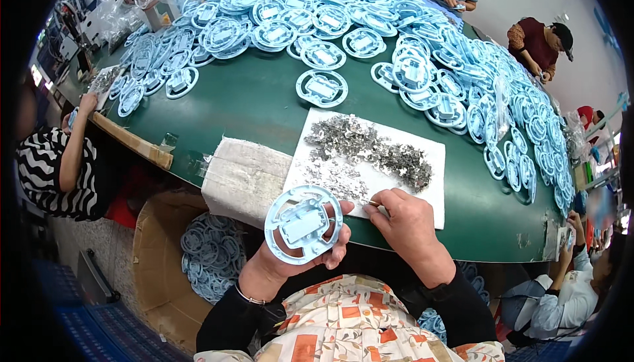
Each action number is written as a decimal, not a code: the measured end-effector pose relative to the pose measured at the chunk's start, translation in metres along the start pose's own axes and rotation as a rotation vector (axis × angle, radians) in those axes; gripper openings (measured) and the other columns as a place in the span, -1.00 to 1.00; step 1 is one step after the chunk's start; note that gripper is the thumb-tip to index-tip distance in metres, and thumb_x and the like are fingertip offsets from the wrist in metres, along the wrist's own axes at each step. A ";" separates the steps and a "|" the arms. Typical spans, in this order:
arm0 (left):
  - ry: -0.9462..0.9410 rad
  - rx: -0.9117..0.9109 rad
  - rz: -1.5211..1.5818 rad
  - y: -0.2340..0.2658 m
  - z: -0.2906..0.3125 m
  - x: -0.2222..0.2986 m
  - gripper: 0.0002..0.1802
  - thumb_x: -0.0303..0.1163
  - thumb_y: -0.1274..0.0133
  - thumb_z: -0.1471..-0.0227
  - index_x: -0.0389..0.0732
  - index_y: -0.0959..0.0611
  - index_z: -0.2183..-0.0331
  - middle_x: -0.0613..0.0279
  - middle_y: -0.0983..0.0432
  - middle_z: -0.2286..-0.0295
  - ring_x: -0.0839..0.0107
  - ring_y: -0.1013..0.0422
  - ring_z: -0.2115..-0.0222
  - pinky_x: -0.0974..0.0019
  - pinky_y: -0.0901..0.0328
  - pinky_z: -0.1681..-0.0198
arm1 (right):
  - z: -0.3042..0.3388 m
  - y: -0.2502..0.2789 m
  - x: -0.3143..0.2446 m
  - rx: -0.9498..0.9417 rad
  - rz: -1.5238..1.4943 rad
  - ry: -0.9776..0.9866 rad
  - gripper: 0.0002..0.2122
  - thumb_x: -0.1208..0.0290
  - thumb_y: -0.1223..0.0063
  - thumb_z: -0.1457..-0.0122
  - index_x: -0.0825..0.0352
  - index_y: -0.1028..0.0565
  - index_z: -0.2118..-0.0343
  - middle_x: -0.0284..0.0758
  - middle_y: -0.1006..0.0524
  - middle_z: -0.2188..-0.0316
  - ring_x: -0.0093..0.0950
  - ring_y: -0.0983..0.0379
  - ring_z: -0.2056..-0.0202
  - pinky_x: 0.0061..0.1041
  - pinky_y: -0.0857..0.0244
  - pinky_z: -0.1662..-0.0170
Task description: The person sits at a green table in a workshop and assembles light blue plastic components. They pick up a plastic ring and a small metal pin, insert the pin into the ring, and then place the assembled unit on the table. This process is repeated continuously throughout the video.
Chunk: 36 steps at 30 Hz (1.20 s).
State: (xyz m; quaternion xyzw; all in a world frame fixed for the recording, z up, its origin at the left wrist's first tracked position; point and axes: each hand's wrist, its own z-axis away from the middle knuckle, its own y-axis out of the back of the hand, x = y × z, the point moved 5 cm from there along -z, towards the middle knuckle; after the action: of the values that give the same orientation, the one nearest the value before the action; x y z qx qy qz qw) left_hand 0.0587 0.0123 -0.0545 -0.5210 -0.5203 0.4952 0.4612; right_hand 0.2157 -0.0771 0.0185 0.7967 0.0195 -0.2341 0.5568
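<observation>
My left hand (280,267) holds up a light-blue round plastic part (304,223), a ring with a raised box-like middle, over the table's near edge. Its fingers come round the part's right side. Just to the right, my right hand (411,228) is pinched shut at the near side of a white board (432,149). A small metal piece (373,203) shows faintly at its fingertips; its exact shape is too small to tell. Loose small metal pieces (360,143) lie heaped and spread across the board.
Large heaps of the same blue parts (277,32) cover the far and right side of the green table (251,114). A cloth-wrapped block (244,174) adjoins the board. Below left, a cardboard box (155,256) holds more parts. Several other people sit around the table.
</observation>
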 end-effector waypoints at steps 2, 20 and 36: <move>0.002 0.015 0.005 0.000 0.001 0.001 -0.06 0.23 0.01 -0.16 -0.36 -0.33 -0.26 -0.27 -0.50 0.15 -0.10 -0.54 0.28 0.02 -0.44 0.31 | -0.004 0.001 0.001 0.033 -0.019 -0.029 -0.88 0.39 -0.33 -0.09 0.25 -0.58 0.40 -0.29 -0.55 0.55 -0.26 -0.53 0.55 -0.30 -0.41 0.47; -0.251 0.313 -1.143 -0.048 -0.030 -0.014 -0.36 -0.35 0.07 -0.32 -0.19 -0.09 -0.31 0.10 -0.29 -0.09 0.37 -0.45 0.05 0.18 -0.41 -0.08 | 0.034 0.056 0.007 -0.119 -1.024 -0.258 -0.69 0.51 -0.30 -0.10 0.48 -0.55 0.10 -0.38 -0.57 0.36 -0.68 -0.43 0.36 -0.65 -0.33 0.29; -0.086 0.446 -1.186 -0.041 -0.021 -0.004 -0.75 -0.33 -0.08 -0.31 -0.29 -0.57 0.08 0.40 -0.55 0.31 0.72 -0.41 0.30 0.55 -0.35 0.22 | -0.075 0.023 0.043 -0.084 -0.036 0.025 -0.88 0.41 -0.24 -0.12 0.27 -0.62 0.28 -0.28 -0.55 0.39 -0.20 -0.55 0.37 -0.25 -0.44 0.31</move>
State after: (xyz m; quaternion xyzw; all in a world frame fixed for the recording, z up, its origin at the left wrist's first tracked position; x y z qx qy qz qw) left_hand 0.0759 0.0103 -0.0119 -0.0152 -0.6226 0.2724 0.7334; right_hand 0.2871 -0.0282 0.0416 0.7751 0.0505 -0.2328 0.5852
